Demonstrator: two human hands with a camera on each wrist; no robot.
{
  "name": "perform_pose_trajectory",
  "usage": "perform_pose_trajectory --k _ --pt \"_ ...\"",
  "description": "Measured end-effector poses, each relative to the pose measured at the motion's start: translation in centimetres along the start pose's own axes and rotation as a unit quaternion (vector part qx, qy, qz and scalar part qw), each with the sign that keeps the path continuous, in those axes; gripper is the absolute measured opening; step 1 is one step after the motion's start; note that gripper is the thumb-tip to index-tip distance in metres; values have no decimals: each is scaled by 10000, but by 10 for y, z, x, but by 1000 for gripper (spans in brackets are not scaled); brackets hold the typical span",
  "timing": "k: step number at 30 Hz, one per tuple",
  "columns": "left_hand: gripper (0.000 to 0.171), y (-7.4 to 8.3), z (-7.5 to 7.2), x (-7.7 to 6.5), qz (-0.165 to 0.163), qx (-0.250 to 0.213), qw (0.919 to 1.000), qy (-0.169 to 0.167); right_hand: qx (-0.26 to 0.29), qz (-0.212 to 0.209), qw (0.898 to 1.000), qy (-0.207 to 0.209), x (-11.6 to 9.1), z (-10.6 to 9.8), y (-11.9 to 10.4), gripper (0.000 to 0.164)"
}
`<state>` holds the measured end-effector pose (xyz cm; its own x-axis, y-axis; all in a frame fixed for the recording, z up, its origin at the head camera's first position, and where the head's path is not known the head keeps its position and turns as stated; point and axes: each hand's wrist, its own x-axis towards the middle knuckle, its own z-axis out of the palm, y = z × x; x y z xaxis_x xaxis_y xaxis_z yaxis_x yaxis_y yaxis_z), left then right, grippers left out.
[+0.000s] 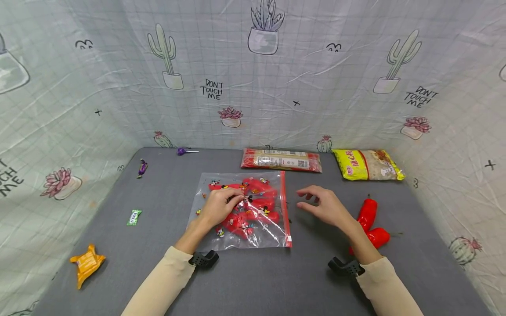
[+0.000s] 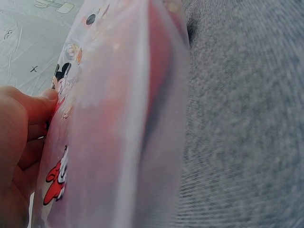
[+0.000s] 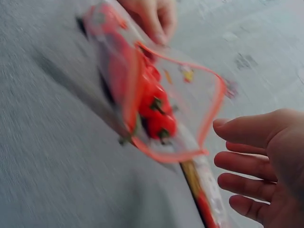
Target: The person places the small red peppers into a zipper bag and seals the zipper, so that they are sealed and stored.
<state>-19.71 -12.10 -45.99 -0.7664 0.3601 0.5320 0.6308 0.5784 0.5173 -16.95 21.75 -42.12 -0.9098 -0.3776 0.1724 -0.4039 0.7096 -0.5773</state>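
Observation:
A clear zip bag (image 1: 253, 237) with cartoon prints and a red zip edge lies on the table, holding several red peppers (image 3: 154, 99). Its mouth gapes toward the right, and pepper stems show inside. My left hand (image 1: 223, 205) pinches the bag's upper film near the middle; its thumb (image 2: 45, 100) presses the film in the left wrist view. Just right of the mouth, my right hand (image 1: 326, 206) hovers with fingers loosely curved and nothing in them. More red peppers (image 1: 367, 213) lie beside and partly behind the right forearm.
At the back lie a red-and-clear pack of noodles (image 1: 280, 159) and a yellow food bag (image 1: 367, 165). On the left are a purple lollipop (image 1: 182, 151), a purple wrapped candy (image 1: 142, 168), a green candy (image 1: 134, 217) and an orange packet (image 1: 88, 265). Printed curtains surround the table.

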Motion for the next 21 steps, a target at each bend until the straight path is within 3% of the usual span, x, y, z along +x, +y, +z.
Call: perform_pose_trajectory --k 7,21 --pt "13 0 -1 0 -33 7 10000 -17 -19 208 9995 237 -11 -19 27 40" --pt "15 1 -2 0 -83 -10 9999 -68 -78 1049 9944 113 -35 -69 73 40"
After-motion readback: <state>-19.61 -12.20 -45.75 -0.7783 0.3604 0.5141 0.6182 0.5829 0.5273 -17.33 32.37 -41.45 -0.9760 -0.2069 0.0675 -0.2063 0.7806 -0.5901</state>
